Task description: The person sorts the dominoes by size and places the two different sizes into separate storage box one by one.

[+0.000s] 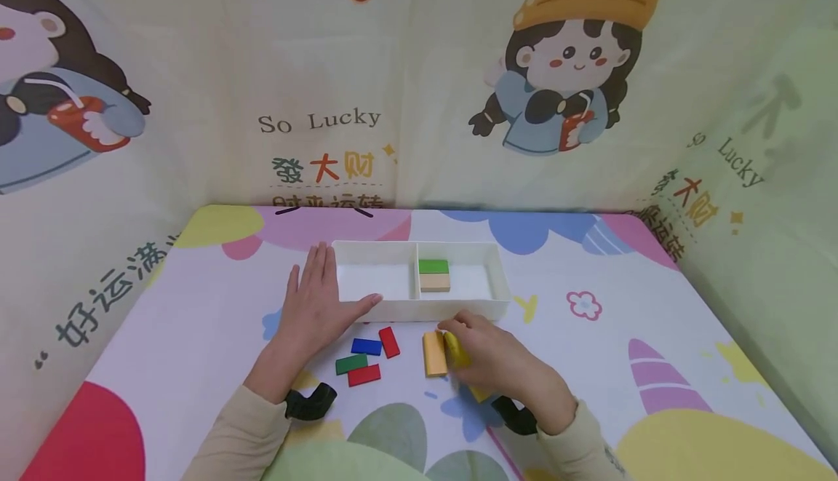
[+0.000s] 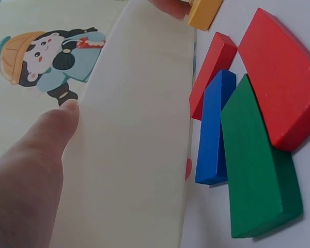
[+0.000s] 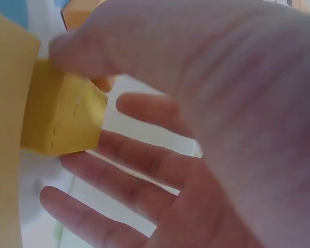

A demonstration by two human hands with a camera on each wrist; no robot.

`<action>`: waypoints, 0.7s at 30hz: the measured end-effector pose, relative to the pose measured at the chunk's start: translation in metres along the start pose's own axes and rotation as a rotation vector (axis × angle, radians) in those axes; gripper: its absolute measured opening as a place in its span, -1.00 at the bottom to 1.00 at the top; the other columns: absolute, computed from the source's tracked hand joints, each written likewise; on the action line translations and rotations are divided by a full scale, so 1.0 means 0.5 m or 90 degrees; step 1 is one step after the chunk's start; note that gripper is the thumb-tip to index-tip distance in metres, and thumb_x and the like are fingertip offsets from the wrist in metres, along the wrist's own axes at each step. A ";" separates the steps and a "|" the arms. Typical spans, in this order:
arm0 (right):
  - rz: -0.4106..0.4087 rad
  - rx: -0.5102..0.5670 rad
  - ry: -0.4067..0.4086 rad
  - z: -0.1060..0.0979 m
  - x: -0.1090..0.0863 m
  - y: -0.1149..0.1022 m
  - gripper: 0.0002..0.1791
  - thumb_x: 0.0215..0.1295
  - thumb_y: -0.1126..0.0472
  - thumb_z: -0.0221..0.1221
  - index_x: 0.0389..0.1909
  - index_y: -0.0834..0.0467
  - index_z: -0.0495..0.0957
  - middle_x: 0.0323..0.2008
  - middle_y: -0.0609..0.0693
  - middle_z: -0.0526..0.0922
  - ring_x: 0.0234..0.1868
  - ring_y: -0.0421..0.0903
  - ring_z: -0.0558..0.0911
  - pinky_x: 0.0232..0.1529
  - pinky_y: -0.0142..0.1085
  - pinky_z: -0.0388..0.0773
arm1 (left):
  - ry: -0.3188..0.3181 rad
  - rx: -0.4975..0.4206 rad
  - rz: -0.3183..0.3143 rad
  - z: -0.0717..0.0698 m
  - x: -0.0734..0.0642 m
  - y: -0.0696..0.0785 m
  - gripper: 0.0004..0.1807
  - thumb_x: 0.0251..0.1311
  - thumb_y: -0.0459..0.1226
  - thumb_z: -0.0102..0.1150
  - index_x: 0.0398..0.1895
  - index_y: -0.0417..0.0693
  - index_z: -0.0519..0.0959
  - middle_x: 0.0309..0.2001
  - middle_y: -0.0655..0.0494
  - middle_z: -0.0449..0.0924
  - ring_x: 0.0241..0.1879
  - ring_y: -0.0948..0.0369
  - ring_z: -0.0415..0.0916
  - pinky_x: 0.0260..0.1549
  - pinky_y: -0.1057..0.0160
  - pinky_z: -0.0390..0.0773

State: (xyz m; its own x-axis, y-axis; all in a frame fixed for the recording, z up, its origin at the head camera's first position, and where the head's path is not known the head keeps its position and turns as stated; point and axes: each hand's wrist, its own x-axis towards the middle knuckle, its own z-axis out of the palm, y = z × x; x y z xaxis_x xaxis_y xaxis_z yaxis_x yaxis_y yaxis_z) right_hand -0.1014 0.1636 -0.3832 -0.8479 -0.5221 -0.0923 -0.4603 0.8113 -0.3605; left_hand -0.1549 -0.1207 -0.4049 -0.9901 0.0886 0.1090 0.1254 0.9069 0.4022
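My left hand (image 1: 316,306) lies with straight fingers along the left end of a white two-part box (image 1: 386,311), its thumb spread over the front wall. In the left wrist view only the thumb (image 2: 46,139) shows. At the box's front right, my right hand (image 1: 487,350) pinches a yellow block (image 3: 67,113) between thumb and fingers. An orange-yellow block (image 1: 434,354) lies just left of it on the table. Inside the box's right compartment, a light green block (image 1: 433,266) and a tan block (image 1: 435,282) sit side by side against the divider.
In front of the box lie a blue block (image 1: 366,347), a dark green block (image 1: 351,364) and two red blocks (image 1: 389,342). Another yellow block (image 1: 479,394) is partly hidden under the right hand. A patterned cloth wall (image 1: 419,88) stands behind the table.
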 end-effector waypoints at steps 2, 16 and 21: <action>0.000 -0.004 0.009 0.000 0.000 0.002 -0.38 0.06 0.28 0.41 0.20 0.14 0.49 0.10 -0.01 0.53 0.00 -0.10 0.52 0.05 -0.16 0.62 | 0.005 0.001 0.001 -0.001 -0.001 -0.002 0.31 0.05 0.41 0.11 0.57 -0.28 -0.19 0.60 -0.23 -0.22 0.59 -0.16 -0.27 0.48 -0.33 -0.22; 0.053 -0.055 0.035 0.000 -0.003 -0.007 -0.50 0.09 0.46 0.32 0.09 0.18 0.51 -0.09 -0.04 0.54 -0.21 -0.16 0.50 -0.21 -0.27 0.61 | -0.001 -0.007 0.002 -0.005 -0.002 -0.004 0.32 0.05 0.40 0.13 0.57 -0.28 -0.20 0.60 -0.22 -0.23 0.59 -0.16 -0.28 0.47 -0.33 -0.22; 0.101 -0.056 0.048 -0.007 -0.002 -0.011 -0.64 0.09 0.42 0.33 -0.06 0.19 0.56 -0.24 -0.08 0.52 -0.32 -0.17 0.44 -0.31 -0.31 0.53 | -0.001 -0.009 0.004 -0.006 0.000 -0.006 0.31 0.05 0.40 0.13 0.57 -0.29 -0.19 0.60 -0.22 -0.23 0.59 -0.16 -0.28 0.47 -0.34 -0.22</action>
State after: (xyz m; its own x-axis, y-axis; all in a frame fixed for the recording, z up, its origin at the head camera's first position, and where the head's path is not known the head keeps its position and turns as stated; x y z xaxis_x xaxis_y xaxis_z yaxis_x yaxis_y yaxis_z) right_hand -0.0989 0.1605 -0.3779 -0.9276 -0.3668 -0.0709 -0.3372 0.9037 -0.2637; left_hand -0.1550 -0.1247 -0.4032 -0.9895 0.0947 0.1095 0.1321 0.9005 0.4143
